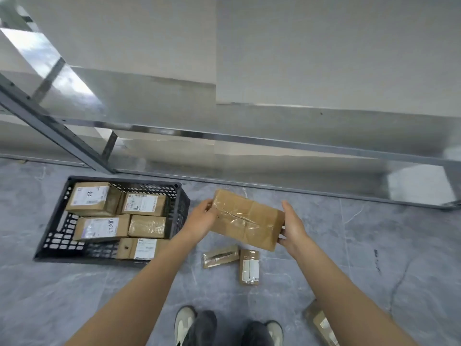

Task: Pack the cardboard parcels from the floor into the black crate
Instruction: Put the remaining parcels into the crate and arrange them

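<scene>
Head view shows both hands gripping one taped parcel [247, 219] by its short ends, left hand [201, 218] on the left end and right hand [294, 229] on the right, held in the air just right of the crate [62, 236]. The crate already holds five parcels (only its near-left corner looks free), so this long parcel may not lie flat and could slide off the others. Glossy tape may let it slip from the palms. Three small parcels, one [220, 255], another [249, 267] and a third [321, 323], lie near the feet, and a step could crush them.
</scene>
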